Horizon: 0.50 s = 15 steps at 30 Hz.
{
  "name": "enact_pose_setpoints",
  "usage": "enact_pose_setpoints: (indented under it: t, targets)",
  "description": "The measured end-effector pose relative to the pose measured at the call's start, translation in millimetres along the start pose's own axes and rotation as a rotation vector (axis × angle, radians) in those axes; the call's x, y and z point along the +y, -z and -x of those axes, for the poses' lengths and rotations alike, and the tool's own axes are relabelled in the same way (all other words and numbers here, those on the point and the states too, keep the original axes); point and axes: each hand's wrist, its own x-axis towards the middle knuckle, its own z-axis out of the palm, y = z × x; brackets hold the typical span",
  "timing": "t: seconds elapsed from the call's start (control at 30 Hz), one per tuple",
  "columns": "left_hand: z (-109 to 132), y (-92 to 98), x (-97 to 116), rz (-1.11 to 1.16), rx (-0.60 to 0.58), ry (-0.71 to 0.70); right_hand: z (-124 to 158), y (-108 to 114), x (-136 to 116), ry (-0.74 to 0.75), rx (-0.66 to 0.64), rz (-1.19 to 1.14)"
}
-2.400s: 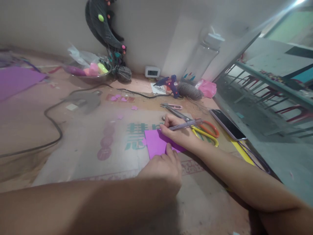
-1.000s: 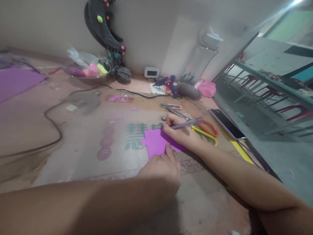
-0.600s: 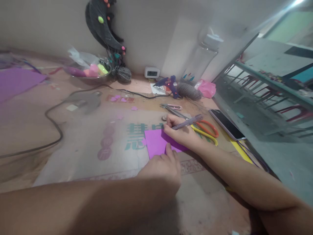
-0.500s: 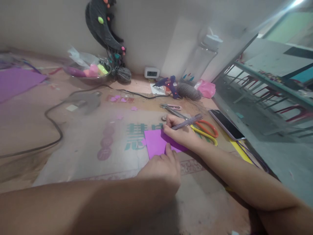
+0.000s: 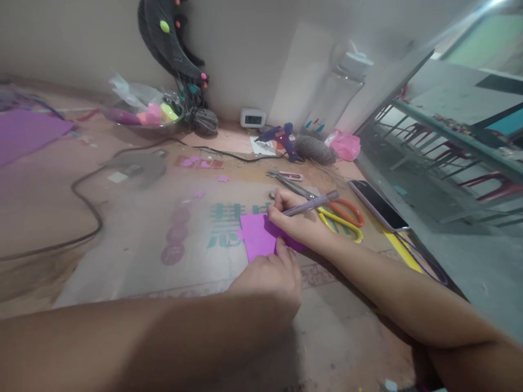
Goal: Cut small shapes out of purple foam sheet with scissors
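A piece of purple sheet (image 5: 256, 235), paper or foam, lies on the printed board in the middle of the view. My left hand (image 5: 267, 280) is at its near edge, index finger pressed on the sheet and the other fingers curled; the thumb is hidden. My right hand (image 5: 296, 218) is closed round a greyish-purple pen (image 5: 312, 203), its side resting on the sheet's right part. The pen's tip is hidden behind the fingers. Just beyond the right hand lie scissors (image 5: 341, 223) with orange and yellow handles.
Further back are small snips (image 5: 290, 176), a blue glue gun (image 5: 281, 139), grey yarn (image 5: 314, 149), a small clock (image 5: 253, 118) and a clear bottle (image 5: 333, 92). A phone (image 5: 378, 206) lies at the right edge. A black cable (image 5: 96, 209) curves across the left. Purple scraps (image 5: 223, 178) lie about.
My right hand has shifted slightly left and up over the sheet with the pen in it. My left hand stays pressed in almost the same place.
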Motion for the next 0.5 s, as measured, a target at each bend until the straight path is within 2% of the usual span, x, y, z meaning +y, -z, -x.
enact_pose_setpoints:
  t: [0.5]
  targets:
    - [0.5, -0.7, 0.7, 0.034, 0.022, -0.001, -1.3, -1.1, -1.2, 0.062, -0.03, 0.027]
